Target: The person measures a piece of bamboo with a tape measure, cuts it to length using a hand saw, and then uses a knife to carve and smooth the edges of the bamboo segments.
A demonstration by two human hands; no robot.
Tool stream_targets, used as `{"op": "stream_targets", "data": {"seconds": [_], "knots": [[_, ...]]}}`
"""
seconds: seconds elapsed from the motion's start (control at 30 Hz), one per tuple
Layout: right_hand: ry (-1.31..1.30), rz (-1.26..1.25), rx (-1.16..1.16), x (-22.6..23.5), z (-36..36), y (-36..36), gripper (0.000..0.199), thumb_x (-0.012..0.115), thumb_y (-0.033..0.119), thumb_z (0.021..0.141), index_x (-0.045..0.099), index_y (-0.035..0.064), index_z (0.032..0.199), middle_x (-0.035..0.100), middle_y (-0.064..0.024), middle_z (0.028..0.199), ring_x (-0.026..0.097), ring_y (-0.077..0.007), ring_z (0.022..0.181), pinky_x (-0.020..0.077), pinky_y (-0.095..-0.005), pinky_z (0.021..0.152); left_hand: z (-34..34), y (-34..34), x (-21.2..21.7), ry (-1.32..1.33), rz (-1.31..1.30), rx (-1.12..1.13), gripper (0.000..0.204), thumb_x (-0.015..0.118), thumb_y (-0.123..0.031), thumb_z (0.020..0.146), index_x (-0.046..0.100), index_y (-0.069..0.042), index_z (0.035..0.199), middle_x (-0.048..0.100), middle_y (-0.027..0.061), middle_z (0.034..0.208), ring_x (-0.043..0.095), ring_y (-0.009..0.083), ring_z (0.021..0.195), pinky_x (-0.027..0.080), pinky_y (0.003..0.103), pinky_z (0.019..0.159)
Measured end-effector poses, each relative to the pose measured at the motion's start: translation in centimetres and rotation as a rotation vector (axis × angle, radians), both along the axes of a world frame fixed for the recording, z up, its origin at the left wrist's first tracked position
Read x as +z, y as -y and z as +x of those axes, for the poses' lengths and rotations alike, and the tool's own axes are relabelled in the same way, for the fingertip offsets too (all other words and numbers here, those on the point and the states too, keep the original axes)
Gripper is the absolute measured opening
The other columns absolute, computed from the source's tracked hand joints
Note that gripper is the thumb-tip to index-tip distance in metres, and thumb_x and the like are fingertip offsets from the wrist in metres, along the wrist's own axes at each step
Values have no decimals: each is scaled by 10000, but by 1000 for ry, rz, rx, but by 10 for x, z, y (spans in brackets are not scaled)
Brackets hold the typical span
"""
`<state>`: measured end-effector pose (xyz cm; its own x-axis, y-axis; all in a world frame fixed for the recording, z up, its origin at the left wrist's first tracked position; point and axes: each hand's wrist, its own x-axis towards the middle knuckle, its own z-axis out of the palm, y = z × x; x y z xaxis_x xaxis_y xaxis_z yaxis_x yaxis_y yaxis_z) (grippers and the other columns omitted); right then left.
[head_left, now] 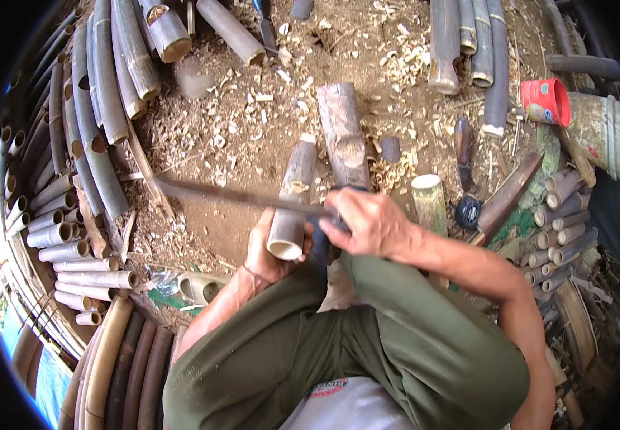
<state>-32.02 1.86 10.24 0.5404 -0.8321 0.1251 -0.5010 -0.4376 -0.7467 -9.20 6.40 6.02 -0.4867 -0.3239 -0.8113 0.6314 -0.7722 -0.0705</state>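
Note:
My left hand [262, 252] is wrapped round the lower part of a short bamboo tube [298, 172], its open pale end toward me. A bare patch without the dark skin shows partway up the tube. My right hand [371, 222] grips the handle of a long-bladed knife [235, 196]; most of the handle is hidden by the fingers. The blade stretches leftward across the tube and is slightly blurred. Just beyond my right hand lies a thick wooden log [342, 125] with a notch cut in it.
Bamboo poles [109, 79] and stacked cut tubes [59, 234] line the left side. More poles [442, 46] lie far right, near a red cup [545, 102] and a pale bucket [604, 136]. A wooden-handled tool [463, 150] and pale bamboo piece [428, 201] sit right. Shavings cover the dirt.

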Motion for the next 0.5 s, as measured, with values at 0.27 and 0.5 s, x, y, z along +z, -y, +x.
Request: {"op": "stream_targets", "data": {"seconds": [0.27, 0.5], "knots": [[-9, -4, -18, -10, 9, -10, 297, 715, 205, 870, 557, -4, 1010, 614, -133, 773, 662, -293, 621, 557, -376, 524, -6, 0, 12, 19, 69, 117, 648, 372, -622, 999, 579, -34, 1175, 678, 144, 874, 664, 261, 590, 555, 340, 435], [47, 52, -11, -16, 13, -10, 295, 723, 188, 863, 563, -27, 987, 624, -152, 772, 646, -312, 602, 556, -384, 544, -4, 0, 7, -10, 47, 108, 671, 336, -620, 1009, 546, -20, 1222, 654, 142, 845, 665, 250, 620, 559, 343, 475]]}}
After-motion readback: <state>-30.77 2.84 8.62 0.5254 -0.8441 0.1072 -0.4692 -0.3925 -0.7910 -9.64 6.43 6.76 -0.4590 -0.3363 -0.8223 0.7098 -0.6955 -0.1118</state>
